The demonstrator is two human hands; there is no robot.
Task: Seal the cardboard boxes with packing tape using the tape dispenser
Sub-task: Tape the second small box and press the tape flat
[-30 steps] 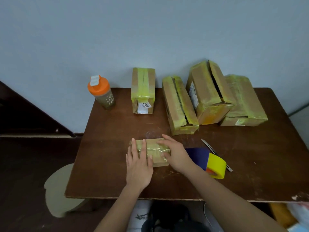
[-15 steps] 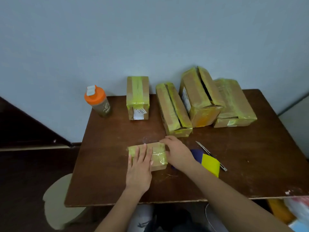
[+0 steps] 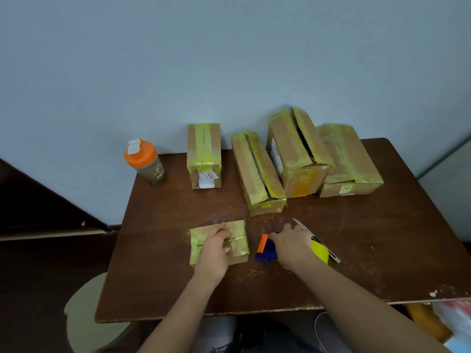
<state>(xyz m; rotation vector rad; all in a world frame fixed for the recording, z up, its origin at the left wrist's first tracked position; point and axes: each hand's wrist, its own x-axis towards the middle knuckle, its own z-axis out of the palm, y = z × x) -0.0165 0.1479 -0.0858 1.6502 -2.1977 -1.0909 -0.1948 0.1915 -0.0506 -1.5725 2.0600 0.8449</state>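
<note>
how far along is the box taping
Done: the box with the white label at the back looks taped shut. In hand: the left hand rests on the small box; the right hand holds the tape dispenser. Left: two back boxes show open top seams.

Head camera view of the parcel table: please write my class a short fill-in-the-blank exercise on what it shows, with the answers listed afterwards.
1. The left hand rests on the small tape-wrapped cardboard box nearest the ____ edge of the brown wooden table.
2. The right hand is on the blue tape dispenser holding a ____ roll.
3. The shaker bottle has an ____ lid.

Answers: front; yellow; orange
</note>
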